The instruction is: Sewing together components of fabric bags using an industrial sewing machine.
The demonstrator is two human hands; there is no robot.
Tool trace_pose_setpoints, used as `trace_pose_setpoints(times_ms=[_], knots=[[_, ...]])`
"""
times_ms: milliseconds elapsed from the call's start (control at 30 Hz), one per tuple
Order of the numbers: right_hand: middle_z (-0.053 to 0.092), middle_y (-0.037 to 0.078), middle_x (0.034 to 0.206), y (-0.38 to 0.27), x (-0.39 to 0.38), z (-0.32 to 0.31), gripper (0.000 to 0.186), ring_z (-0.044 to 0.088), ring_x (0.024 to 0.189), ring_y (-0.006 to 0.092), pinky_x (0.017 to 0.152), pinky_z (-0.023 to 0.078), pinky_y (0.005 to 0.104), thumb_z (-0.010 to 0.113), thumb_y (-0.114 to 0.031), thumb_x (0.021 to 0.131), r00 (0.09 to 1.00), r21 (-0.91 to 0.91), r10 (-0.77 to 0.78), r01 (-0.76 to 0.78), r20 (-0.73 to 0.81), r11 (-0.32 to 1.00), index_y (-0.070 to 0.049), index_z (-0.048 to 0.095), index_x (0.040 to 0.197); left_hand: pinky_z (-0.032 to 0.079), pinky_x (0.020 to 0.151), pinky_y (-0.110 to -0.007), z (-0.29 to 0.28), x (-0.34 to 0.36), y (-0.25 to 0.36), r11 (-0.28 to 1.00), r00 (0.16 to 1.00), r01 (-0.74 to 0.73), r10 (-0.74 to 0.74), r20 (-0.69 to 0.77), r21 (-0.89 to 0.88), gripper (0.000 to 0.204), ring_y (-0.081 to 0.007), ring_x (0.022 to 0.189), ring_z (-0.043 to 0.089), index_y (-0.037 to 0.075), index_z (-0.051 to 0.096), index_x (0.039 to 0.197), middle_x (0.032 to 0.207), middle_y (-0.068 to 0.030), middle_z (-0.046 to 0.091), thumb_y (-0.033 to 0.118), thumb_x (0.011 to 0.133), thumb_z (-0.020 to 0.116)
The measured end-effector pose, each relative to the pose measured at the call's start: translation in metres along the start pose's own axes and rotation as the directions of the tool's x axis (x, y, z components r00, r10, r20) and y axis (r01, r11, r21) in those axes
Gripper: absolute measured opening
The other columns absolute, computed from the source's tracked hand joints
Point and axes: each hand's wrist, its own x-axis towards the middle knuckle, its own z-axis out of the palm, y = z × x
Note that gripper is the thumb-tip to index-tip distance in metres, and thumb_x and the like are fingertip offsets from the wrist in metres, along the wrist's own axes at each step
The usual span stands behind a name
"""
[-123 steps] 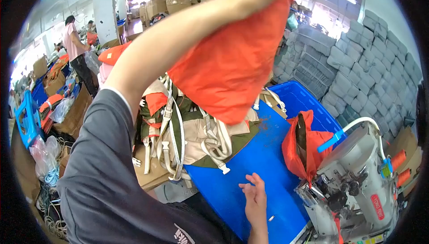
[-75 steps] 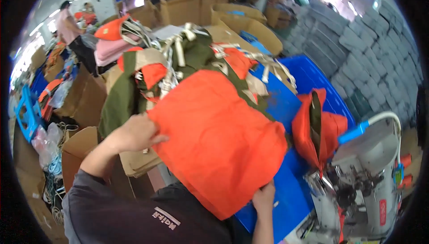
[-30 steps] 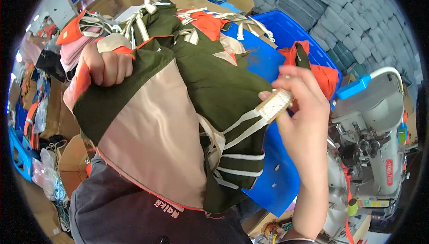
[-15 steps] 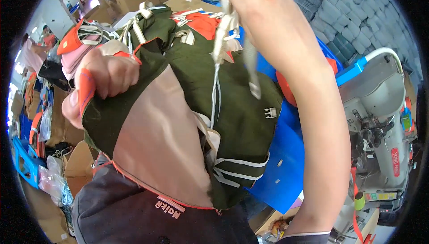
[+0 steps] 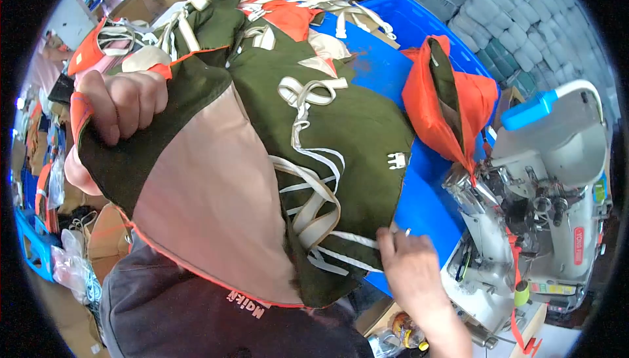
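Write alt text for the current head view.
The left hand grips the upper-left edge of an olive-and-beige fabric piece; the right hand is at its lower-right edge, by white straps. An orange bag sits left of a grey sewing machine.

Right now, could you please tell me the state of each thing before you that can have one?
Left hand: closed on the fabric panel
Fabric panel: raised at left, beige face showing
Right hand: fingers at the white strips, grip unclear
White strap: loosely looped
White buckle: unfastened
Orange pouch: gaping open
Blue bin: uncovered
Sewing machine: cannot tell whether running
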Motion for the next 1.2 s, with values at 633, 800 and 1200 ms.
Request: trace_pose_setpoints(times_ms=[633, 800, 1200], knots=[[0.022, 0.019, 0.155, -0.021, 0.134, -0.126, 0.08, 0.039, 0.134, 0.0412, 0.105, 0.042, 0.0435, 0.066, 0.006, 0.077, 0.499, -0.24, -0.505, 0.502, -0.704, 0.831, -0.017, 0.035, 0.147, 0.036, 0.046, -0.029, -0.038, 0.009, 0.032, 0.985, 0.936, 0.016, 0.045, 0.348, -0.171, 0.036, -0.015, 0.044, 0.047, 0.011, 0.058, 0.068, 0.055, 0.0023, 0.05, 0.043, 0.066, 0.073], [0.035, 0.027, 0.147, 0.021, 0.113, -0.039, 0.068, 0.044, 0.128, 0.0433, 0.104, 0.042, 0.0451, 0.067, -0.019, 0.086, 0.964, 0.282, 0.071, 0.004, -0.256, 0.959, -0.002, 0.035, 0.144, 0.026, 0.041, -0.027, 0.04, 0.012, -0.009, 0.992, 0.851, 0.098, -0.125, -0.51, -0.079, 0.032, -0.0123, 0.041, 0.039, 0.01, 0.051, 0.065, 0.051, 0.0007, 0.044, 0.037, 0.077, 0.062], [0.029, 0.03, 0.147, -0.024, 0.084, 0.126, 0.057, 0.027, 0.136, 0.046, 0.113, 0.025, 0.0518, 0.057, -0.018, 0.091, 0.79, 0.519, 0.388, -0.105, -0.474, 0.848, 0.003, 0.036, 0.14, 0.046, 0.081, -0.046, 0.161, 0.071, -0.262, 0.505, 0.831, 0.255, -0.551, 0.08, 0.825, 0.019, -0.0323, 0.1, 0.057, 0.003, 0.058, 0.092, 0.105, -0.016, 0.059, 0.02, 0.086, 0.063]])
